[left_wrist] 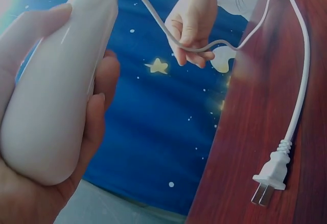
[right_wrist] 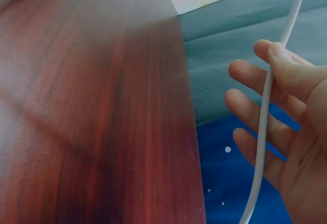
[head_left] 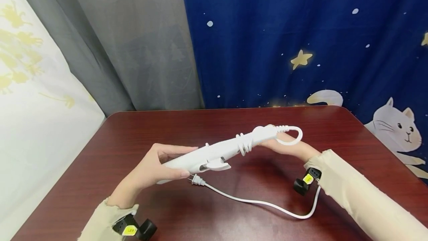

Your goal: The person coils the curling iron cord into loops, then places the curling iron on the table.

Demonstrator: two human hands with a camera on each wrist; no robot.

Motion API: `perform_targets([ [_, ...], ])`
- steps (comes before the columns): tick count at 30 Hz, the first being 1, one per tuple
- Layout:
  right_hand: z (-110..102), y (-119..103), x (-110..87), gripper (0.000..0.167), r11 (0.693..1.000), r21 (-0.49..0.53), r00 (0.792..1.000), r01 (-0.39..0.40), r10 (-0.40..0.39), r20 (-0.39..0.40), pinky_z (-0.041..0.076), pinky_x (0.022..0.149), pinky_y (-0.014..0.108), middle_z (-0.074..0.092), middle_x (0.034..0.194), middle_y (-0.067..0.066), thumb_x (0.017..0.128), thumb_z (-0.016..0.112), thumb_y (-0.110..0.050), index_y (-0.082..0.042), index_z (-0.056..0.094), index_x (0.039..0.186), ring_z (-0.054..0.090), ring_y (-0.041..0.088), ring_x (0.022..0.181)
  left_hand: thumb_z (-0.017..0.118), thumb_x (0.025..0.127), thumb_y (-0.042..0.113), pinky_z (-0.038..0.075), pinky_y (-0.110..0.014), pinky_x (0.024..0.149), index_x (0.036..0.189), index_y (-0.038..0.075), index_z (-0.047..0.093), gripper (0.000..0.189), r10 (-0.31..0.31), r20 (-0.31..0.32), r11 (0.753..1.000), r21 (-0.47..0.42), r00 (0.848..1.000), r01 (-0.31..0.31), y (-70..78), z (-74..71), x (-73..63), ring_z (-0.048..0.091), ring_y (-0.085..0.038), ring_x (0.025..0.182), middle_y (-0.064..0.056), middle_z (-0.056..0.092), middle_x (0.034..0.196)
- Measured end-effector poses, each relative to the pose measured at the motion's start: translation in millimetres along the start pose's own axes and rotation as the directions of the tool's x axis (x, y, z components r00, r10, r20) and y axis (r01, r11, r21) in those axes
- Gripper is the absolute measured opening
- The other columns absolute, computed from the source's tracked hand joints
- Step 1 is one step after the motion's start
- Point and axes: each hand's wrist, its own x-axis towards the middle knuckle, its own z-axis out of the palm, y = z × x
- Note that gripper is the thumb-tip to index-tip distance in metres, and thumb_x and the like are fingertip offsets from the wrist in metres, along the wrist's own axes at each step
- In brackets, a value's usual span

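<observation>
My left hand (head_left: 154,164) grips the left end of a white hair styling iron (head_left: 217,151), thumb on the near side and fingers on the far side. The iron is held tilted above the table, its right end higher, with a small lever (head_left: 217,164) sticking out below. Several turns of its white cord (head_left: 245,144) are wound round the right part. Behind that end is my right hand (head_left: 283,148), partly hidden. In the right wrist view, its thumb and forefinger pinch the cord (right_wrist: 262,127), which runs down across the other, loosely bent fingers.
The cord's loose end curves over the dark red table (head_left: 174,215) to a two-pin plug (head_left: 198,180) near my left thumb. Grey curtain (head_left: 150,47) and blue starry curtain (head_left: 254,47) hang behind the table. A white cloth (head_left: 40,122) is at the left.
</observation>
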Motion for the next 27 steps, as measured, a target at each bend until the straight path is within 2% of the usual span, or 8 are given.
perform_targets([
  [4,-2,-2,8.9,0.023,0.993,0.075,0.994,0.087,-0.092,0.061,0.05,0.074,0.03,0.068,0.099,0.001,0.089,0.059,-0.009,-0.005,0.067,0.11,0.063,0.016,0.089,0.075,0.07,-0.002,0.053,-0.038,0.064,0.117,0.005,0.063,0.049,-0.045,0.072,0.998,-0.042,0.996,0.048,-1.2,0.2,-1.8,0.061,-0.019,0.081,-0.014,0.065,0.104],
  [6,-2,-4,14.7,0.023,0.993,0.086,0.991,0.082,-0.09,0.096,0.051,0.072,0.028,0.069,0.097,0.003,0.089,0.059,-0.012,-0.005,0.067,0.11,0.064,0.018,0.086,0.075,0.07,-0.001,0.053,-0.036,0.064,0.116,0.007,0.064,0.049,-0.061,0.1,0.997,-0.039,0.993,0.066,-1.9,0.0,-2.3,0.06,-0.017,0.08,-0.013,0.066,0.105],
  [9,-3,-5,21.3,0.021,0.997,0.017,0.992,0.07,-0.071,0.107,0.05,0.073,0.026,0.069,0.094,0.002,0.089,0.06,-0.014,-0.006,0.069,0.107,0.064,0.016,0.081,0.076,0.07,0.0,0.052,-0.033,0.063,0.116,0.008,0.065,0.047,-0.041,0.139,0.999,-0.003,0.989,0.042,-3.2,-1.0,-2.5,0.059,-0.015,0.079,-0.011,0.066,0.105],
  [13,-3,-9,26.1,0.018,0.998,-0.006,0.991,0.059,-0.058,0.117,0.051,0.067,0.031,0.069,0.088,-0.002,0.089,0.06,-0.013,-0.007,0.071,0.103,0.063,0.012,0.074,0.076,0.071,0.003,0.051,-0.031,0.061,0.115,0.008,0.065,0.046,-0.005,0.198,0.999,0.047,0.98,-0.004,-5.3,-2.4,-2.7,0.059,-0.013,0.078,-0.009,0.066,0.105],
  [17,-3,-14,30.2,0.016,0.999,-0.001,0.989,0.049,-0.048,0.138,0.051,0.059,0.035,0.067,0.079,-0.006,0.088,0.062,-0.015,-0.008,0.072,0.099,0.06,0.01,0.065,0.077,0.071,0.005,0.051,-0.03,0.06,0.114,0.011,0.067,0.045,-0.038,0.257,0.998,0.063,0.966,0.023,-7.2,-3.2,-3.1,0.059,-0.013,0.077,-0.007,0.068,0.1],
  [20,-3,-19,33.2,0.015,0.998,-0.02,0.987,0.062,-0.058,0.147,0.05,0.057,0.031,0.066,0.076,-0.008,0.088,0.062,-0.018,-0.012,0.072,0.097,0.058,0.009,0.062,0.076,0.072,0.005,0.051,-0.029,0.059,0.114,0.011,0.067,0.044,-0.047,0.293,0.998,0.064,0.955,0.03,-7.8,-3.7,-2.9,0.058,-0.011,0.074,-0.007,0.069,0.096],
  [22,-4,-23,34.9,0.015,0.996,-0.039,0.986,0.084,-0.077,0.148,0.048,0.056,0.027,0.066,0.077,-0.009,0.088,0.062,-0.02,-0.014,0.072,0.097,0.057,0.009,0.062,0.075,0.073,0.004,0.051,-0.03,0.058,0.115,0.009,0.066,0.043,-0.03,0.315,0.998,0.053,0.949,0.013,-8.1,-4.1,-2.3,0.058,-0.011,0.073,-0.008,0.069,0.095],
  [27,-7,-31,37.8,0.014,0.987,-0.077,0.979,0.14,-0.126,0.159,0.047,0.058,0.025,0.068,0.084,-0.007,0.086,0.064,-0.021,-0.014,0.072,0.095,0.059,0.006,0.067,0.074,0.074,0.002,0.051,-0.03,0.058,0.116,0.007,0.064,0.044,-0.041,0.363,0.999,0.013,0.931,0.039,-10.8,-5.2,-2.0,0.058,-0.01,0.074,-0.009,0.068,0.097],
])
